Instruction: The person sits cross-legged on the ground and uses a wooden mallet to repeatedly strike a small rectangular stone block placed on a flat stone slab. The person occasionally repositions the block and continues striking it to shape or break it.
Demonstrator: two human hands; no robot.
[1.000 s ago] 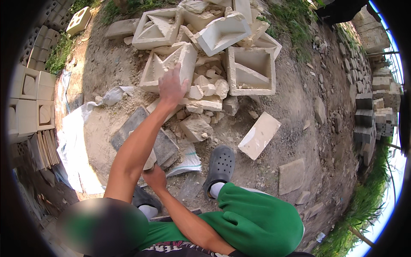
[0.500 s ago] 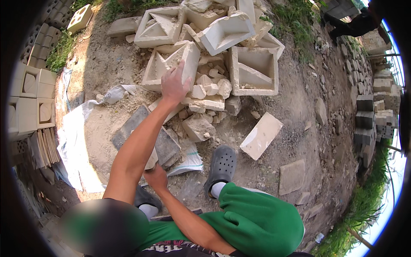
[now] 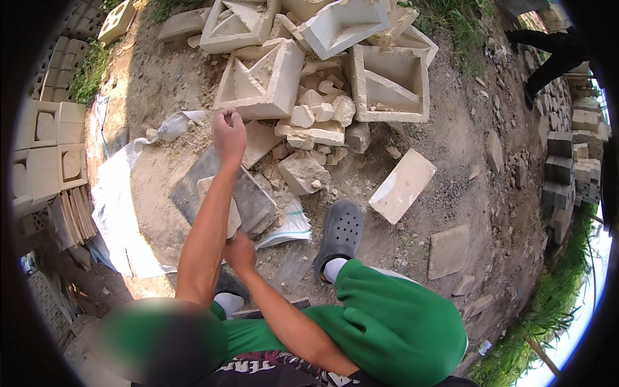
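My left hand (image 3: 229, 137) is closed, its fingers curled just below the near face of a cream hollow block (image 3: 274, 106) with a slanted web inside. Whether anything small sits in those fingers is hidden. Under my left forearm lies a tan slab (image 3: 233, 219), partly covered, on top of dark grey slabs (image 3: 255, 203). My right hand (image 3: 240, 253) is closed at the slab's near end; what it grips cannot be made out. Another hollow block (image 3: 422, 87) with a diagonal web stands to the right, beyond small broken chunks (image 3: 321, 111).
Broken blocks (image 3: 348, 29) are heaped at the back. A flat cream block (image 3: 403, 186) lies right of my grey clog (image 3: 343, 229). White sacking (image 3: 119, 219) spreads at left, beside stacked vent blocks (image 3: 48, 122). A person's dark-trousered leg (image 3: 548, 68) shows far right, near stacked grey blocks (image 3: 558, 168).
My left hand has come off the hollow block, drawn back toward me, and its fingers have curled. The right hand stays by the slab. The view has shifted slightly; the other person's leg has moved.
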